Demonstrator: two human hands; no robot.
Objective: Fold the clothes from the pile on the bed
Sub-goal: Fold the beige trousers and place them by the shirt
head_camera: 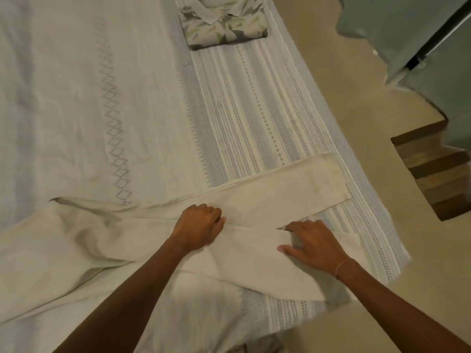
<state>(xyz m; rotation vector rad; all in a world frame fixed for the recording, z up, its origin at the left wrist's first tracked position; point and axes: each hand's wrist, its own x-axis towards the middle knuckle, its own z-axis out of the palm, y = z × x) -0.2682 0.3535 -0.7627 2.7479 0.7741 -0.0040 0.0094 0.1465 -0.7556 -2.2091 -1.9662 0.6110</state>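
Left grip (198,226): fingers curled, knuckles on cream trousers (254,215); a pinch cannot be told.
Right grip (312,244): released, flat on trousers.
Trousers: bed (76,98), 6 o'clock.
Folded patterned shirt (224,26): 12 o'clock.

Dim, warm yellowish light lies evenly over the scene, casting only faint, soft shadows. Detail is slightly soft throughout, and straight lines bow outward near the wide-angle edges

home bedroom, patterned bedspread (242,103), folded shirt (224,26), wooden steps (438,174)
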